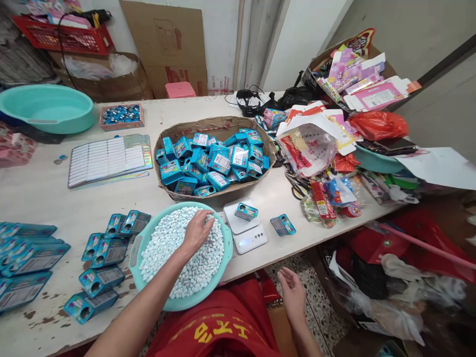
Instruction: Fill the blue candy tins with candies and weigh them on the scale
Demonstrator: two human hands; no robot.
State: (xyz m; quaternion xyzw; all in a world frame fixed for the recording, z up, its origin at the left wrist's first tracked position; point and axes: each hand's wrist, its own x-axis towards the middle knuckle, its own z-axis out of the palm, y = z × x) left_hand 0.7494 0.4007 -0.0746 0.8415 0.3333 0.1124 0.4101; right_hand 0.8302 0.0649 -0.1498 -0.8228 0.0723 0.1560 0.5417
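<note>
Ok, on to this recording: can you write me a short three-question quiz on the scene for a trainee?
1. What lies on the white digital scale?
2. True or false: the right grip is touching the candies in the teal basin.
3. Seen from the wearer, where is the oval cardboard box of blue cartons?
A) nearer than the candies
B) beyond the candies
C) on the floor

Key:
1. One blue printed carton.
2. False; the left grip is at the candies, while the right grip is outside the basin.
3. B.
</note>
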